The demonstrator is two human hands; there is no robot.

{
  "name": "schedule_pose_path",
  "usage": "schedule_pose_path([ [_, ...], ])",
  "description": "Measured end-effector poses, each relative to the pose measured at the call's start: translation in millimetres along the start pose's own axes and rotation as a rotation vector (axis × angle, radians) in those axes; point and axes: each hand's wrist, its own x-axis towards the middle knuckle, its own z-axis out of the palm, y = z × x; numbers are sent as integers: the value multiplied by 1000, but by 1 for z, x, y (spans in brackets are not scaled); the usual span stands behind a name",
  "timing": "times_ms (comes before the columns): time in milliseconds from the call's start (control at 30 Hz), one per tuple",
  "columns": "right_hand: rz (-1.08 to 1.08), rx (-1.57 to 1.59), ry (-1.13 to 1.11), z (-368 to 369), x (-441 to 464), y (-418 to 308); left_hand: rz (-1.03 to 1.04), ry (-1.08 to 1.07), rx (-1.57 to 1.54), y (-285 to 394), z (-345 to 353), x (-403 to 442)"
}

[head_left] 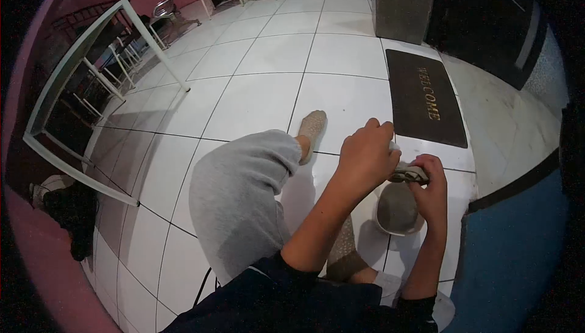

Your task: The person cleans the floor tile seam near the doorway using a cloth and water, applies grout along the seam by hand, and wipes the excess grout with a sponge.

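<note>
- The right hand pinches a folded dark cloth.
- The left hand has its fingers curled, a small white thing by them; I cannot tell its exact grip.
- The cloth sits between both hands, above a tub.
- Beyond the hands, a doormat lies on the floor.

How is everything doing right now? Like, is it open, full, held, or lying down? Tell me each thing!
Left hand: fingers curled, grip mostly hidden
Right hand: curled around the dark item
Dark item: held up near the bucket
Bucket: upright, open on top; can't tell if it's full
Welcome mat: lying flat, lettering up
White metal frame: standing on the floor
</note>
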Motion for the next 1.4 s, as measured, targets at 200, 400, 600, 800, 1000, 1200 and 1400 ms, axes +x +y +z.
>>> schedule_pose_path([
  [200,107,193,26,-7,-3,-2,-40,24,25,-6,1,2],
  [400,161,128,167,-25,-10,0,5,10,78,-5,6,0],
  [600,177,408,160,-31,-14,3,40,-43,119,-3,8,0],
  [800,251,334,173,-50,-27,39,79,-48,91,-2,19,1],
  [1000,396,417,229,-79,-55,88,66,-94,38,3,32,2],
  [1200,367,231,331,-86,-79,110,69,-147,11,12,41,3],
  [1400,416,207,280,-94,-117,144,176,-176,-8,17,55,2],
])
